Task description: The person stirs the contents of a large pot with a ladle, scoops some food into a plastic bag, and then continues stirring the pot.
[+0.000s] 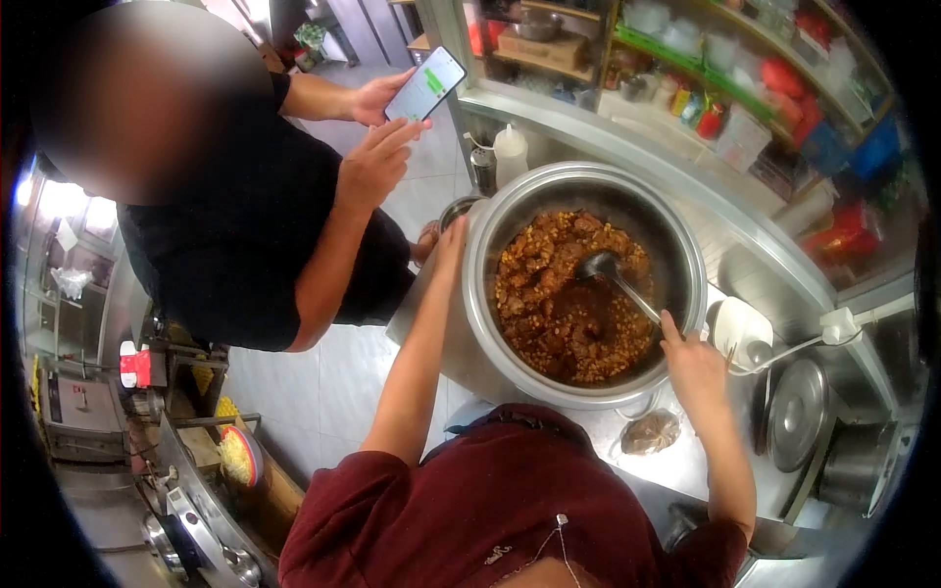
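The ladle is in the right hand of the person in the maroon shirt: the fingers are closed around the far end of its handle, with one finger stretched along the metal, and its dark bowl lies away from these fingers, on the food near the middle of the big pot. The left hand is at the outer side of the pot's rim, on the opposite side from the right hand; whether its fingers grasp the rim or only rest by it, I cannot tell. I count one pot and one ladle; the food is brown pieces with many small yellow ones (too many for counting). Near the pot stand one white squeeze bottle and, just beside the bottle, one dark metal container. On the right-hand side are one bag with brown contents, one white dish and one round metal lid. One other person, in a black shirt, has two hands at one phone: one hand holds it, the other has its fingers by the screen.
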A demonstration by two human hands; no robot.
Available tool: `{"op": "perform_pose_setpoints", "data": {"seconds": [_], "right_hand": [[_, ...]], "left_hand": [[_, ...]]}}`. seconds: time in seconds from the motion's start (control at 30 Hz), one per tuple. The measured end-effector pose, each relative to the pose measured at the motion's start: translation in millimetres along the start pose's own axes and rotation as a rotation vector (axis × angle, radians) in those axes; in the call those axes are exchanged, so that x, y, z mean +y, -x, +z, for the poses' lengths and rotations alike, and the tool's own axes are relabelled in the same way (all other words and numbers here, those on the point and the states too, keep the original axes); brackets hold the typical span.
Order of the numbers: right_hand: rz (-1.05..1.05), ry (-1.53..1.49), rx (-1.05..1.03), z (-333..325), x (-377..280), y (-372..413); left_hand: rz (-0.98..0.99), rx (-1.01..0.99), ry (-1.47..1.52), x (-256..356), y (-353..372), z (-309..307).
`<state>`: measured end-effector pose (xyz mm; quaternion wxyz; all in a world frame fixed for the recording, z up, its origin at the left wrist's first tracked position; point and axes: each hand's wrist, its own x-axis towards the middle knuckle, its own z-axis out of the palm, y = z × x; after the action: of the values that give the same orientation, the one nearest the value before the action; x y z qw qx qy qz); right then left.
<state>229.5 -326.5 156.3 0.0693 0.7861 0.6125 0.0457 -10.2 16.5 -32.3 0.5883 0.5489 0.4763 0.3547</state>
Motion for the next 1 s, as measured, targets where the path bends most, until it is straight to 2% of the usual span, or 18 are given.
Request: {"op": "perform_pose_setpoints", "data": {"seconds": [0.27, 0.37, 0.4, 0.5, 0.53, 0.63, 0.73, 0.77, 0.83, 0.87, 0.93, 1.0], "right_hand": [[-0.017, 0.018, 0.053, 19, -8, -2], [0.006, 0.007, 0.100, 24, -7, -4], [0.014, -0.007, 0.126, 24, -6, -3], [0.053, -0.043, 0.176, 22, -5, 2], [0.068, -0.055, 0.187, 22, -5, 4], [0.144, -0.173, 0.231, 26, -4, 14], [0.236, -0.213, 0.222, 30, -2, 26], [0.258, -0.231, 0.211, 30, -2, 32], [0.313, -0.275, 0.208, 25, -1, 37], [0.326, -0.300, 0.204, 23, -1, 40], [0.347, -0.342, 0.196, 19, 1, 41], [0.350, -0.360, 0.152, 15, 3, 43]], "left_hand": [[0.017, -0.017, 0.068, -3, -2, 2], [0.068, -0.006, 0.007, -30, -20, -6], [0.035, -0.040, 0.064, -15, -8, -3], [-0.012, -0.002, -0.013, -11, -9, -3], [0.007, -0.066, 0.005, -9, -9, -5], [0.002, -0.087, 0.057, -10, -7, -4], [0.157, 0.025, -0.112, -6, -12, -5], [0.161, 0.097, -0.194, 30, 7, 2], [0.109, 0.149, 0.042, 64, 6, 3], [0.278, 0.191, -0.152, 91, 12, 5], [0.568, 0.280, -0.207, 135, 7, 3], [0.412, 0.203, -0.056, 167, 8, 4]]}}
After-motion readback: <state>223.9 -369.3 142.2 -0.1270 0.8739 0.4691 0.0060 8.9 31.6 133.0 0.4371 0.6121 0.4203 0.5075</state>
